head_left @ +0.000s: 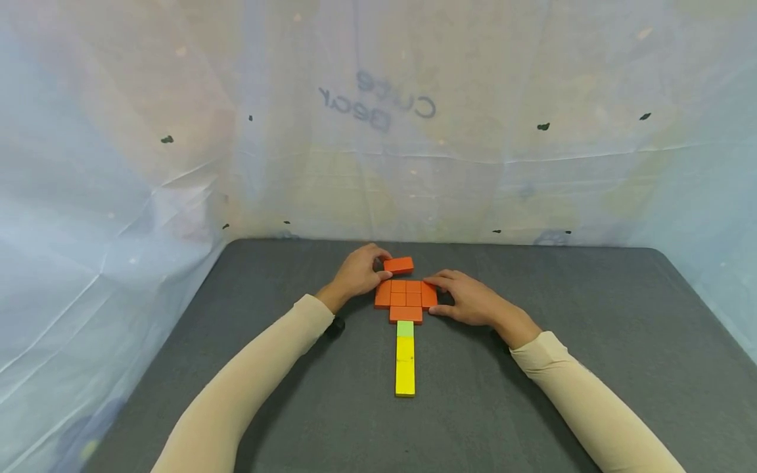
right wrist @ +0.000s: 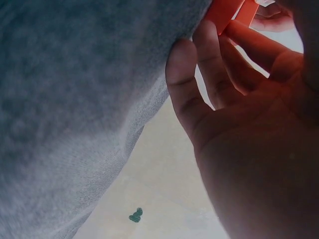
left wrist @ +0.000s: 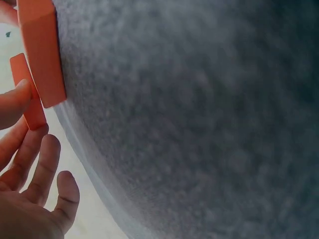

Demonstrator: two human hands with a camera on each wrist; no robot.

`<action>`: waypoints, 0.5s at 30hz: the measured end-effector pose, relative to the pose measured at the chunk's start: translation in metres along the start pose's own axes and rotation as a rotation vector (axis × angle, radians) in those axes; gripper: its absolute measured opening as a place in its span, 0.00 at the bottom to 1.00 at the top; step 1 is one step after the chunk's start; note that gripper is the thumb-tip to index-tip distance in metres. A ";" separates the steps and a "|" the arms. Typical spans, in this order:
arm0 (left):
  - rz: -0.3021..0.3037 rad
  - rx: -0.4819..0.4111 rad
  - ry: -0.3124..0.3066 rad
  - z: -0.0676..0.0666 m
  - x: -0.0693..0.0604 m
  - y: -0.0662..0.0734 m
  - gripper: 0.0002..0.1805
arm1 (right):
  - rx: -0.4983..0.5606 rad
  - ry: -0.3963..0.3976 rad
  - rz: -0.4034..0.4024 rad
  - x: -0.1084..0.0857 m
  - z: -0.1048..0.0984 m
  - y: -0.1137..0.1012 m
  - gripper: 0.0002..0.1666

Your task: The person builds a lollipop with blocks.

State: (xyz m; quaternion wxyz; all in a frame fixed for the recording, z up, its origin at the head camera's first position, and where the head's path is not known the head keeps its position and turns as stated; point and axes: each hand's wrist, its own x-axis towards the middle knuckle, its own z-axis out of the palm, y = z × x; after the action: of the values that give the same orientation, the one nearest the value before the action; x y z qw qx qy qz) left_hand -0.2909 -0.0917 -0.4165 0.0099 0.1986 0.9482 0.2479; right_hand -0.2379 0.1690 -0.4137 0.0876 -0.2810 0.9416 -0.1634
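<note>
An orange rectangular block (head_left: 399, 265) is pinched between thumb and fingers of my left hand (head_left: 359, 269); in the left wrist view the same held block (left wrist: 29, 94) shows beyond a nearer orange block (left wrist: 42, 55). It sits just past the top edge of a flat group of orange blocks (head_left: 405, 293) laid edge to edge on the table. At the right side of that group, my right hand (head_left: 467, 299) touches the end block (head_left: 429, 295), with forefinger near its top corner and thumb near its bottom corner. Its fingers (right wrist: 212, 59) look fairly straight in the right wrist view.
Below the orange group runs a narrow column: a light green block (head_left: 405, 328), then a yellow strip (head_left: 405, 368) pointing toward me. Everything lies on a dark grey table (head_left: 503, 420). A pale printed sheet (head_left: 449, 190) hangs behind the table's far edge and along the sides.
</note>
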 end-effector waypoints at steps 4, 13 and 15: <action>0.030 0.022 -0.008 0.001 0.000 0.004 0.19 | 0.003 0.008 0.000 -0.001 0.000 0.000 0.40; 0.061 0.042 -0.016 0.004 0.001 0.003 0.19 | 0.009 0.011 -0.006 0.000 0.002 0.001 0.40; 0.079 0.039 -0.021 0.005 0.001 0.003 0.18 | 0.010 0.009 -0.006 0.000 0.003 0.002 0.40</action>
State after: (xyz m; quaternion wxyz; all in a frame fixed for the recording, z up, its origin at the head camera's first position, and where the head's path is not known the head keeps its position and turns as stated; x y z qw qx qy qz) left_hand -0.2905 -0.0868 -0.4192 0.0061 0.2384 0.9442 0.2273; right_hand -0.2380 0.1696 -0.4167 0.0840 -0.2825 0.9404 -0.1696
